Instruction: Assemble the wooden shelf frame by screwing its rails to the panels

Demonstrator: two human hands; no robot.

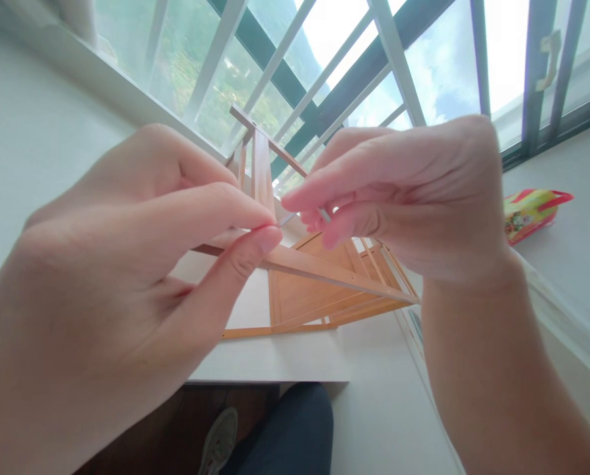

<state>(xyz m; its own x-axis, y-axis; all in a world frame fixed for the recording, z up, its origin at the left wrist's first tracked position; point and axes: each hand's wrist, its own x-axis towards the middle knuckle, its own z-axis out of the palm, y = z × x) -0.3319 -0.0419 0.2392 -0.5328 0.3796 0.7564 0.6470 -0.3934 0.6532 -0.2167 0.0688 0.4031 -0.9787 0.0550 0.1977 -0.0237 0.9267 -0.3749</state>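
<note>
Head cam, fwd/down, v. close over white table (285,359), window (325,59) beyond.

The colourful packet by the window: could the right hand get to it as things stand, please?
Probably yes. The colourful packet lies on the ledge just beyond the right hand, with nothing between them, though that hand is pinching a thin pin together with the left hand.

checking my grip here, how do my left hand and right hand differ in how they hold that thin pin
The left hand pinches one end of the thin pin between thumb and forefinger; the right hand holds the other end with several fingers bunched. The left hand fills the near foreground, the right hand sits higher. Both hover over the wooden frame.
</note>
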